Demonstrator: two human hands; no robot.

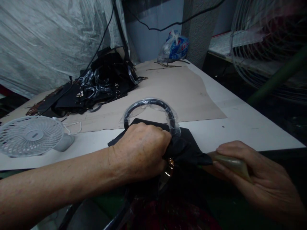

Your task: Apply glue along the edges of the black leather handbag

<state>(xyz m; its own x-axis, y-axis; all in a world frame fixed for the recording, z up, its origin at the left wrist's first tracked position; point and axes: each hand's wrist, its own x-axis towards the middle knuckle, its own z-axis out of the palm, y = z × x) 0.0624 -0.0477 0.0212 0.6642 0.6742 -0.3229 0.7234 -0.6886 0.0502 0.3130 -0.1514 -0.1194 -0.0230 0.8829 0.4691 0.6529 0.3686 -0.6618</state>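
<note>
A black handbag (189, 140) with a plastic-wrapped round handle (151, 101) lies at the table's front edge, partly over it. My left hand (141, 150) is closed in a fist on the bag's dark material, just below the handle. Gold-coloured metal hardware (169, 169) shows beside that fist. On the right, my right hand (254, 172) grips a tool with a smooth yellowish-brown handle (231, 163). The tool's handle meets a fold of black material; its working end is hidden there, so its kind cannot be made out.
A white fan (33, 135) stands at the left. Behind it lies a pile of black bags (96, 86) with wrapped handles on brown paper (177, 91). A tied plastic bag (175, 46) sits at the far end. A large wire-caged fan (268, 51) stands at the right.
</note>
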